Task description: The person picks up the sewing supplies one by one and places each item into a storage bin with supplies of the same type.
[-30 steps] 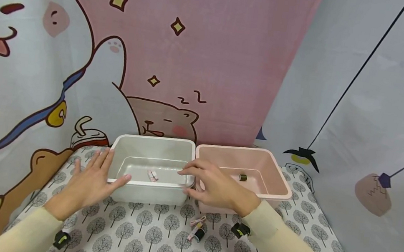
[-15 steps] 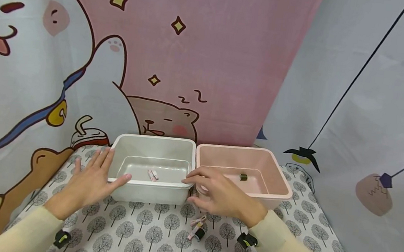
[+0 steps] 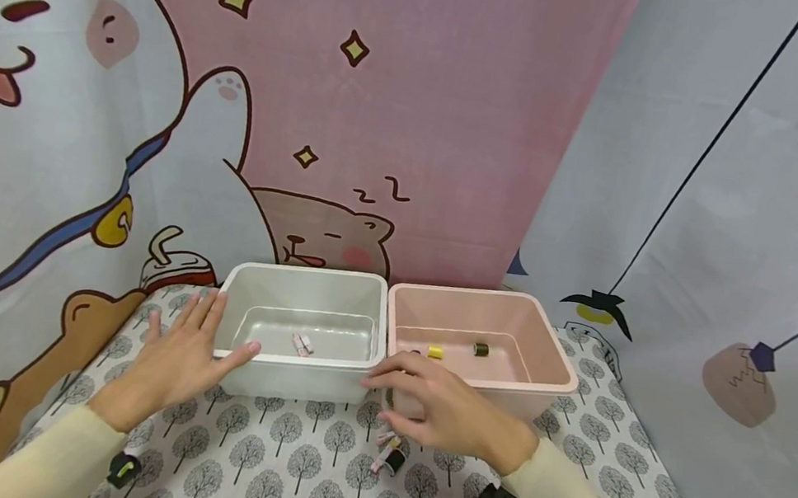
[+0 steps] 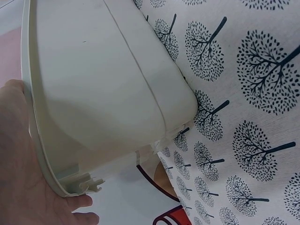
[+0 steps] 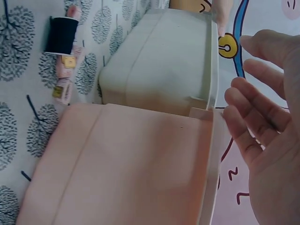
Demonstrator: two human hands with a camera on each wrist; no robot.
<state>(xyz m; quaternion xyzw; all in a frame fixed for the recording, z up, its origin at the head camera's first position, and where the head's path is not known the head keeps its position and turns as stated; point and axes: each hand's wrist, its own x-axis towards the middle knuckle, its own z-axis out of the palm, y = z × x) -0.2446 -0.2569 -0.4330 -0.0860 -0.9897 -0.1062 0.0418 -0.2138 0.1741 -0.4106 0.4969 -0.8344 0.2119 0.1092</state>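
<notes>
My left hand [image 3: 171,362] rests with spread fingers on the front left corner of the white bin [image 3: 300,382]. My right hand [image 3: 440,403] hovers in front of where the white bin meets the pink bin [image 3: 539,383]. Its fingers are loosely bent, with nothing between them in the right wrist view. Inside the pink bin lie a dark green thread spool [image 3: 480,350], a yellow spool [image 3: 434,352] and a small dark purple thing [image 3: 415,352] mostly hidden by the hand. A small pink-and-white printed piece [image 3: 302,345] lies in the white bin.
On the tree-print cloth [image 3: 304,470] before the bins lies a black thread spool [image 5: 62,35] beside small pink printed pieces [image 5: 65,68] with yellow patches. A cartoon curtain [image 3: 459,123] hangs close behind both bins.
My right hand has drawn back toward me and slightly right, away from the white bin's rim. The yellow spool and the purple thing have come into view. My left hand has stayed put.
</notes>
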